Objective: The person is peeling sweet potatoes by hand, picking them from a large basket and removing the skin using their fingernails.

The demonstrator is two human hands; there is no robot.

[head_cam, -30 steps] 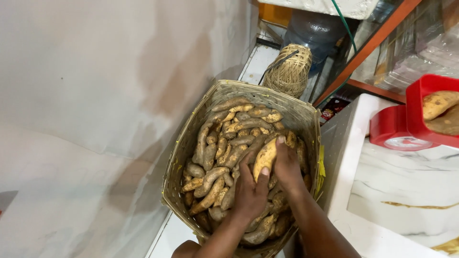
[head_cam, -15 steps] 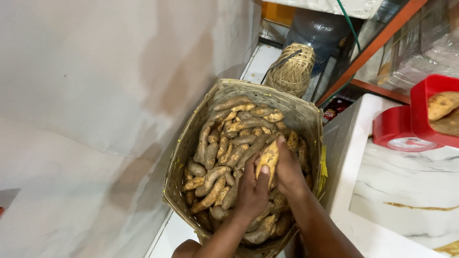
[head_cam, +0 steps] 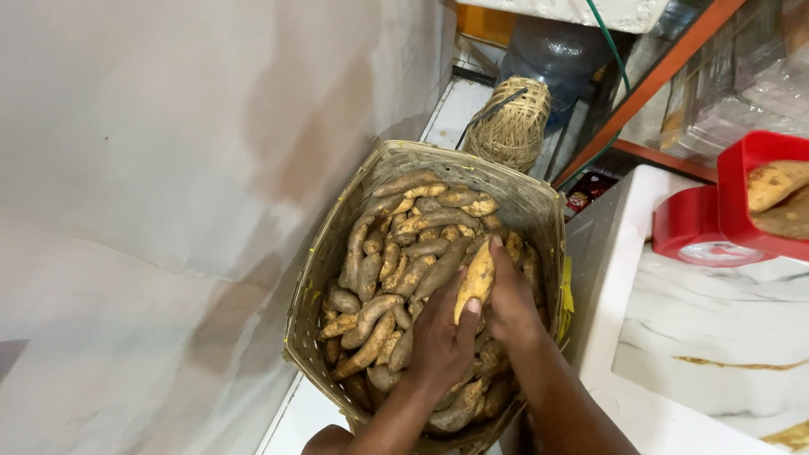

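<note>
Hands w/ sweet potato, raised slightly since

Head camera looks steeply down, close over the basket.

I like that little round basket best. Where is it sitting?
In the head view, the small round woven basket sits at the top middle, just behind the big woven basket of sweet potatoes, in front of a blue water jug.

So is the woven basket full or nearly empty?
Full: the woven basket is heaped with sweet potatoes close to its rim.
</note>
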